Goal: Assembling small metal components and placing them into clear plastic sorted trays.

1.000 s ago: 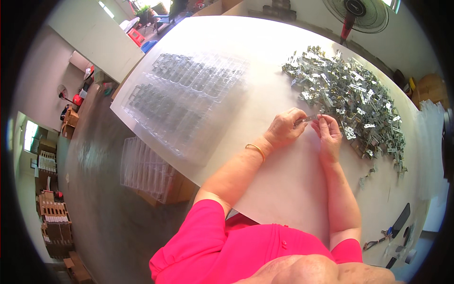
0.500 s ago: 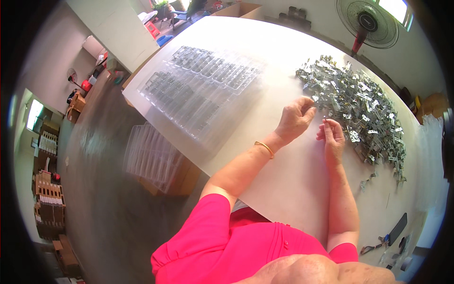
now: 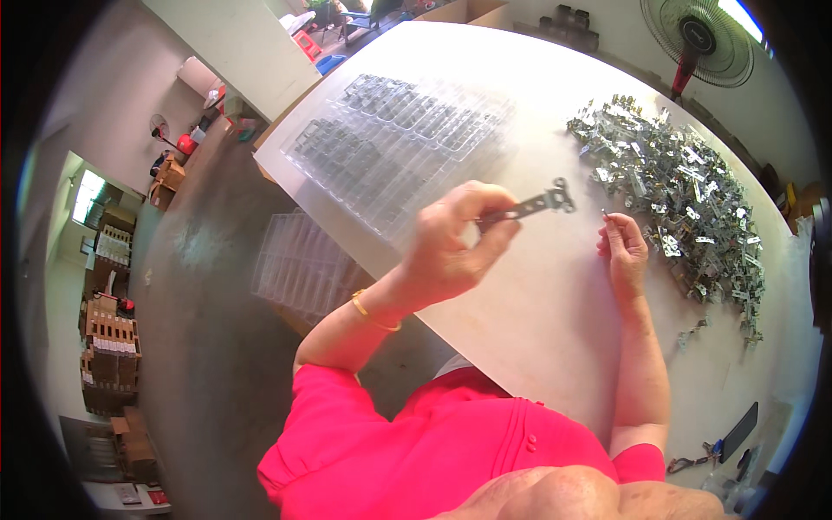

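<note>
On the fan (image 3: 700, 39) beyond the table's far edge, the round hub carries a pale marking, too small for me to read. The metal pieces in the pile (image 3: 685, 204) catch the light as white patches, and I cannot tell any lettering on them.

The table (image 3: 555, 321) has a bare stretch running between the clear plastic trays (image 3: 381, 165) on its left and the pile on its right. My left forearm, with its gold bangle (image 3: 377, 316), crosses the near-left edge; past that edge, lower down, sits a stack of clear trays (image 3: 299, 264). Pliers (image 3: 685, 464) lie near the table's right side.

My left hand (image 3: 446, 247) is raised over the bare stretch, thumb and forefinger pinching one end of a long, dark metal piece (image 3: 542, 204); its holes show, and its forked end points right, toward the pile — well clear of both. My right hand (image 3: 628, 251) is just beside the pile's near-left border, fingers curled, thumb and forefinger pressed together on a small bit (image 3: 604, 212) too tiny to identify.

A second ago both hands met on one piece beside the pile; half a second ago they had parted slightly. Now the left has swung back toward me, looking larger, while the right has stayed by the pile.
</note>
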Tool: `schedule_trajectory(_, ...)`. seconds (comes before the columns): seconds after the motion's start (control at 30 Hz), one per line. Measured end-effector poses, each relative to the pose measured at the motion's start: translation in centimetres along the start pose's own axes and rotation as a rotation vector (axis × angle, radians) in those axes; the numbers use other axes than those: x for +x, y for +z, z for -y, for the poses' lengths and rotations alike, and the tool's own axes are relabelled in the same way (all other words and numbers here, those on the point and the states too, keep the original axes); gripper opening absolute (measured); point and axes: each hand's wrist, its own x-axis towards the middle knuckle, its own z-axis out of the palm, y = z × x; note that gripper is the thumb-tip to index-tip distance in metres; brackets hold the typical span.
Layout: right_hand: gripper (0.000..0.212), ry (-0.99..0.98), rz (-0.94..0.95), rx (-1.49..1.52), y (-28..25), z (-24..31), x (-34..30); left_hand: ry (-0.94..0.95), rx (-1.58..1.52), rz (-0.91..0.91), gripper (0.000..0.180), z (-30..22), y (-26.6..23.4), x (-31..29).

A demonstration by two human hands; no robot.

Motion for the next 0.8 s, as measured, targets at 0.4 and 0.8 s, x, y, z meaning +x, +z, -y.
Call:
schedule_trajectory(0.4,0.01,0.074,-0.003,0.02,0.1,0.1,0.0,-0.289,0.228,-0.46,0.013,3.5,-13.4,1.9)
schedule_trajectory(0.8,0.01,0.069,0.024,-0.072,0.1,0.3,-0.5,-0.402,0.551,-0.377,0.02,16.6,-18.6,11.3)
